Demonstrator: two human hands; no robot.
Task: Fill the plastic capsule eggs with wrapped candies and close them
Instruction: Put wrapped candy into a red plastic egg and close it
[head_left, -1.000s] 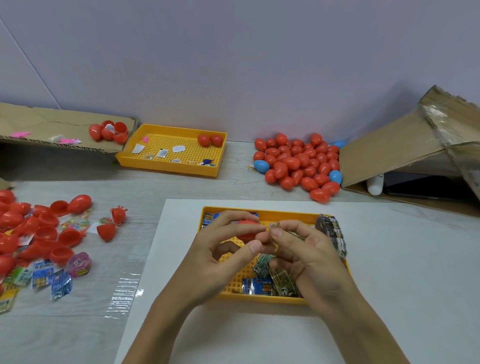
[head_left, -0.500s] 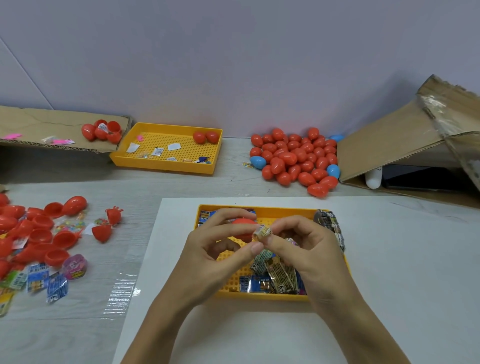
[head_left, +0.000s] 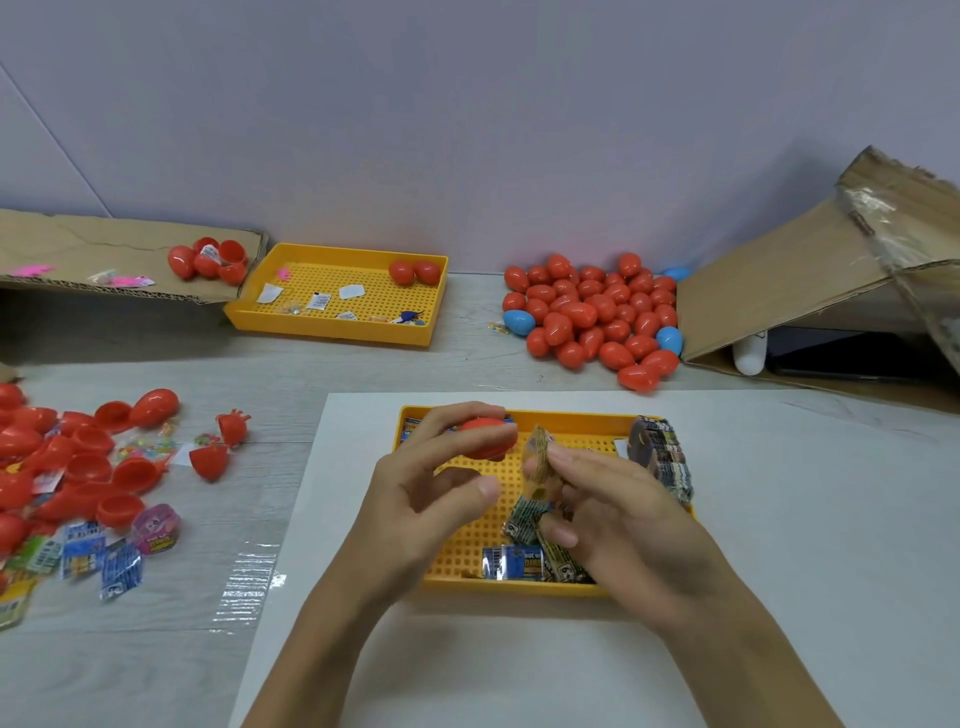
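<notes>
Two bare hands worked over the nearer of two yellow perforated plastic trays (head_left: 519, 584). The left hand (head_left: 431, 499) gripped a red plastic egg half (head_left: 488, 439) with curled fingers; the right hand (head_left: 618, 514) pinched a gold-wrapped candy (head_left: 540, 452) just beside it, blurred. The farther yellow tray (head_left: 332, 332) held two red eggs (head_left: 414, 272). A heap of closed eggs (head_left: 592, 322) by the wall showed three blue ones; its red ones overlapped too much to count. Open red shells (head_left: 78, 457) ran off the left edge.
</notes>
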